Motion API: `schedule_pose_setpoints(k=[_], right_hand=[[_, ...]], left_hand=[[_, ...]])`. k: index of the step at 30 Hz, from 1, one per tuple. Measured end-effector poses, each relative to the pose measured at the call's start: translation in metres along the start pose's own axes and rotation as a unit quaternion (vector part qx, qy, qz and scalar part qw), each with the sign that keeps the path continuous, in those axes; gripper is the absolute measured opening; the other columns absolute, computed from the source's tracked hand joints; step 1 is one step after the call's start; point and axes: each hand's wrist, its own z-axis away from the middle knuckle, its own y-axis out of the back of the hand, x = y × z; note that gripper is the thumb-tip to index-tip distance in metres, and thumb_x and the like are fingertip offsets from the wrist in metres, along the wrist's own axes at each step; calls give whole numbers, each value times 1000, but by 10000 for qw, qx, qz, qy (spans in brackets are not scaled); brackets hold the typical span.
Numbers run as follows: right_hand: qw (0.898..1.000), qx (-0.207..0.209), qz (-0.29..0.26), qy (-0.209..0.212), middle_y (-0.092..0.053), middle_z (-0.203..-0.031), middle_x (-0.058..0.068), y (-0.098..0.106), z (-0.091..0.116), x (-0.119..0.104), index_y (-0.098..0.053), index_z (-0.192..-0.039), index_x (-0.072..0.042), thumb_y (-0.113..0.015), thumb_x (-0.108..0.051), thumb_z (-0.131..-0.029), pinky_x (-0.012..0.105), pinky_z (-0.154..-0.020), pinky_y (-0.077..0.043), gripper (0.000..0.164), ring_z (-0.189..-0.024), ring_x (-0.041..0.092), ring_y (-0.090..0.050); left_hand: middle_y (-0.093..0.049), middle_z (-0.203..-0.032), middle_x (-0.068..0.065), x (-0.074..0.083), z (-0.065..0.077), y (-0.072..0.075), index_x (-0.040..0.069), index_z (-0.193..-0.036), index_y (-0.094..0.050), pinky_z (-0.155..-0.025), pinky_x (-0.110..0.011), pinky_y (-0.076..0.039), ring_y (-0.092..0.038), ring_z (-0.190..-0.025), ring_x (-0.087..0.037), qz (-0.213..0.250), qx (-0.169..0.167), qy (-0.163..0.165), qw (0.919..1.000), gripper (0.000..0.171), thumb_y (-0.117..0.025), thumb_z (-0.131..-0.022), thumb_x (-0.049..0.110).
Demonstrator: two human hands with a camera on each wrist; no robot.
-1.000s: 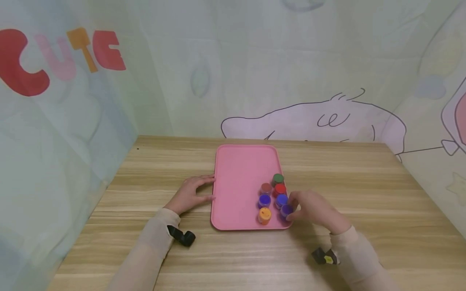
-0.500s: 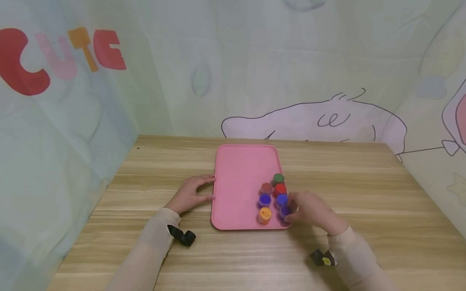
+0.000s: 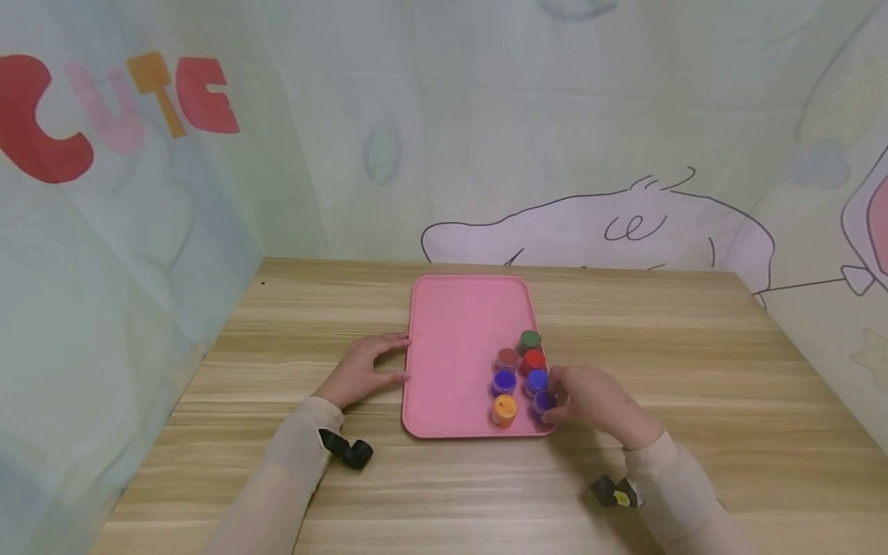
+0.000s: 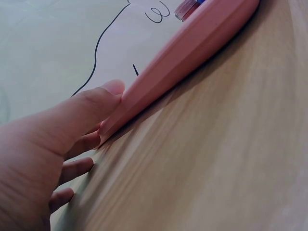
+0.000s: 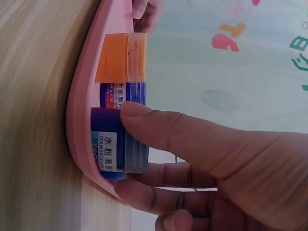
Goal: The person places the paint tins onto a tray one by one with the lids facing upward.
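Note:
My right hand pinches a small dark purple gouache paint jar between thumb and fingers. That jar stands at the near right corner of a pink tray; its label faces the right wrist camera. Just behind it is a blue-lidded jar, and to its left an orange jar. A dark blue jar, a brownish-red one, a red one and a green one stand further back. With fingers spread, my left hand touches the tray's left rim.
The tray lies on a wood-grain table. A printed cloth backdrop hangs behind the table and along its left side. Each sleeve carries a black wrist camera, the left one close to the tray's near left corner.
My right hand and the purple jar have shifted slightly left, mostly between the first two moments. The left hand, the tray and the other jars look unmoved.

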Motion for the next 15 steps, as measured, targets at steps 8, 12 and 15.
schedule_pose_setpoints(k=[8, 12, 15], right_hand=[[9998, -146, 39, -87, -57, -67, -4, 4, 2, -5, -63, -83, -12, -84, -23, -71, 24, -56, -41, 27, -62, 12, -48], [9998, -156, 73, -82, -57, -66, -4, 4, 3, -5, -63, -83, -12, -84, -24, -71, 23, -56, -41, 27, -62, 12, -48], [9998, -159, 77, -80, -56, -66, -4, 4, 3, -4, -64, -84, -12, -84, -24, -72, 23, -56, -41, 27, -62, 12, -48]], left_hand=[[-54, -142, -8, 1, 0, 1, 12, -133, -58, -113, -55, -32, -47, -133, -32, -21, 30, -22, 10000, 57, -74, -83, 35], [-54, -142, -8, 1, 0, 1, 11, -134, -58, -113, -56, -31, -47, -133, -33, -33, 18, 2, 10000, 58, -74, -84, 35], [-53, -143, -9, 1, 0, 1, 11, -134, -57, -113, -56, -31, -46, -133, -34, -62, 5, 3, 10000, 58, -73, -84, 35]])
